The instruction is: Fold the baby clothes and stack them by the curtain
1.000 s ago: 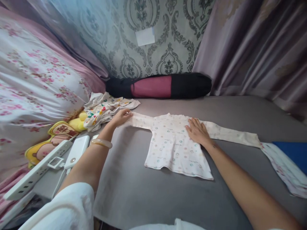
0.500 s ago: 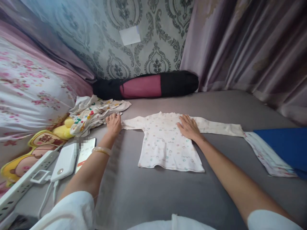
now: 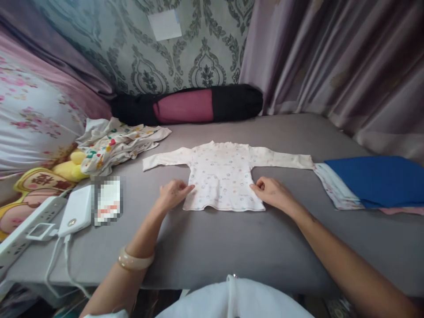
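Observation:
A small white long-sleeved shirt (image 3: 221, 176) with a tiny print lies flat on the grey sheet, collar away from me and both sleeves stretched out sideways. My left hand (image 3: 174, 193) pinches the shirt's left side edge just above the hem, thumb and fingers together. On the opposite side, my right hand (image 3: 270, 190) has its fingers closed on the right side edge at about the same height. The right cuff reaches the folded clothes (image 3: 334, 190) beside it.
Blue folded cloth (image 3: 374, 181) tops the pile at right. Crumpled printed clothes (image 3: 115, 145) lie at left. Nearer are a power bank (image 3: 75, 210), a power strip (image 3: 29, 229), cables and a partly blurred phone (image 3: 108, 201). A black and pink bag (image 3: 185, 106) lies along the wall.
My left hand has left the left cuff, and my right hand has left the upper chest. Both have come down to the shirt's lower side edges and closed there. The view has shifted.

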A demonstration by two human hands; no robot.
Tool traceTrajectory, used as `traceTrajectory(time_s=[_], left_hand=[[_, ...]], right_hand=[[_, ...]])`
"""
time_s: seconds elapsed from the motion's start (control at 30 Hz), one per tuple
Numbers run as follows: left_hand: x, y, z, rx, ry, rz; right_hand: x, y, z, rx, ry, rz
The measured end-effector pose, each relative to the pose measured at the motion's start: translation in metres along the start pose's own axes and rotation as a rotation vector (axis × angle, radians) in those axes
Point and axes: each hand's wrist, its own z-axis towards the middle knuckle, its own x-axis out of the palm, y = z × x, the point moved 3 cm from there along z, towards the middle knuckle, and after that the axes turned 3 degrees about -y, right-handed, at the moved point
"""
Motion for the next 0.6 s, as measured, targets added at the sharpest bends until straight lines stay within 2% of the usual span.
traceTrajectory(time_s=[0.2, 0.33, 0.43, 0.5, 0.6], left_hand=[[0.018, -0.004, -0.015, 0.037, -0.105, 0.019], [0.019, 0.003, -0.019, 0.032, -0.097, -0.137], [0.017, 0.005, -0.024, 0.021, -0.125, -0.31], [0.016, 0.004, -0.026, 0.048, -0.12, -0.381], [0.016, 0.004, -0.026, 0.098, -0.106, -0.333]], right_hand=[[0.002, 0.016, -0.019, -0.002, -0.073, -0.011], [0.001, 0.016, -0.019, 0.089, -0.082, 0.266], [0.007, 0.013, -0.019, 0.12, -0.004, 0.612], [0.012, 0.01, -0.018, 0.088, 0.033, 0.757], [0.013, 0.002, -0.017, 0.001, -0.03, 0.657]])
